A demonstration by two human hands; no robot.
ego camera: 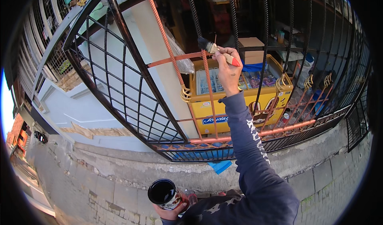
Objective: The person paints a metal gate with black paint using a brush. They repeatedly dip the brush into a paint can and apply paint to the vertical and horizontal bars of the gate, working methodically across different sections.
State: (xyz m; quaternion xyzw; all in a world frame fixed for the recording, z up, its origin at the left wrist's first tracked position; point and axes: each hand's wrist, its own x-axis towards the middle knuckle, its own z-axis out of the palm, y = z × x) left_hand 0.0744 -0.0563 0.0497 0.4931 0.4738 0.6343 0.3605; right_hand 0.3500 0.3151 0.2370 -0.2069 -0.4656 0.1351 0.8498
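Observation:
My right hand (229, 71) grips a paintbrush (213, 48) with a red-tipped handle. Its bristles are dark with black paint and rest at a twisted metal bar (194, 12), near a flat reddish-brown crossbar (188, 56). That bar is black above the bristles, while the bar stretch below the crossbar (209, 87) is reddish-brown. Low before me, my left hand (169, 214) holds a paint can (176, 199) from below and the side. Glossy black paint (161, 191) shows inside its open top.
Behind the bars stands a yellow chest freezer (215, 102) with packaged goods, a cardboard box (251, 50) at its back. A black lattice panel (119, 75) angles out at left. Gold collars (185, 94) ring some bars. Below run a concrete ledge (125, 160) and paving (101, 192).

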